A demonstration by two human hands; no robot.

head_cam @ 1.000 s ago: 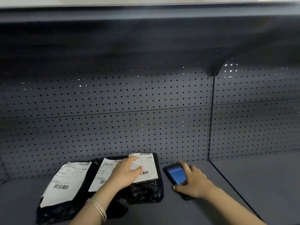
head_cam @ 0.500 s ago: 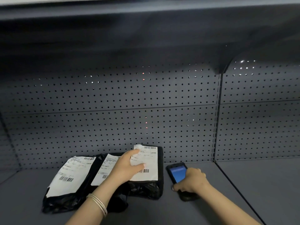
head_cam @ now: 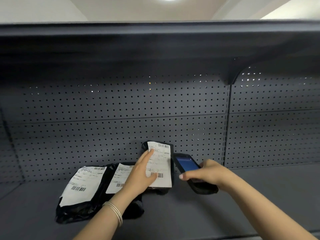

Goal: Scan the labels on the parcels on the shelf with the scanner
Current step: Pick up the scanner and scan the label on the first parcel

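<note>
Three black plastic parcels with white barcode labels lie on the dark grey shelf (head_cam: 190, 213). The left parcel (head_cam: 81, 186) and the middle parcel (head_cam: 119, 177) lie flat. The right parcel (head_cam: 161, 163) is tilted up on its lower edge, label toward me. My left hand (head_cam: 142, 174) rests flat against that label, fingers spread, thumb by the lower barcode. My right hand (head_cam: 206, 174) grips a black handheld scanner (head_cam: 187, 166) with a lit blue screen, raised just right of the tilted parcel.
A perforated dark back panel (head_cam: 121, 118) closes the bay. An upper shelf (head_cam: 155, 40) overhangs. A vertical post (head_cam: 226, 127) divides this bay from the one on the right, whose shelf floor (head_cam: 277, 179) shows bare metal.
My left hand has tipped the right parcel up from flat to nearly upright. My right hand has lifted the scanner off the shelf and closed around it. The view has tilted upward.
</note>
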